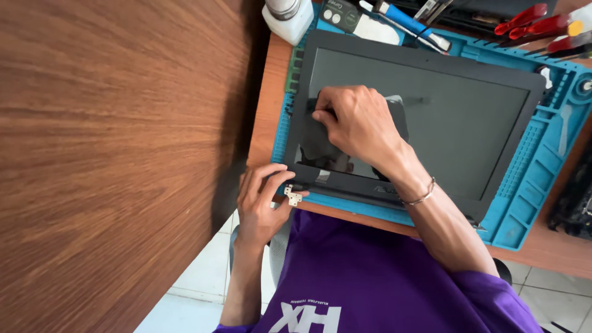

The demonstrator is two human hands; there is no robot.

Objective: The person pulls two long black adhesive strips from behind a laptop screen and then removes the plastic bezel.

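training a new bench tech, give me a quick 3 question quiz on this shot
1. True or false: the flat grey laptop screen panel lies on a blue silicone work mat.
2. Which hand presses a dark grey cloth onto the screen? A) left hand B) right hand
3. What small silver metal part sits at the panel's near corner, by the left hand's thumb?

Key: 1 true. 2 B. 3 the hinge bracket.

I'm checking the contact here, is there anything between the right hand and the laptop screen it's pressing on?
Yes. A dark grey cloth lies between the right hand and the laptop screen, near the panel's left end. The left hand touches the frame corner by the metal hinge directly, with nothing between.
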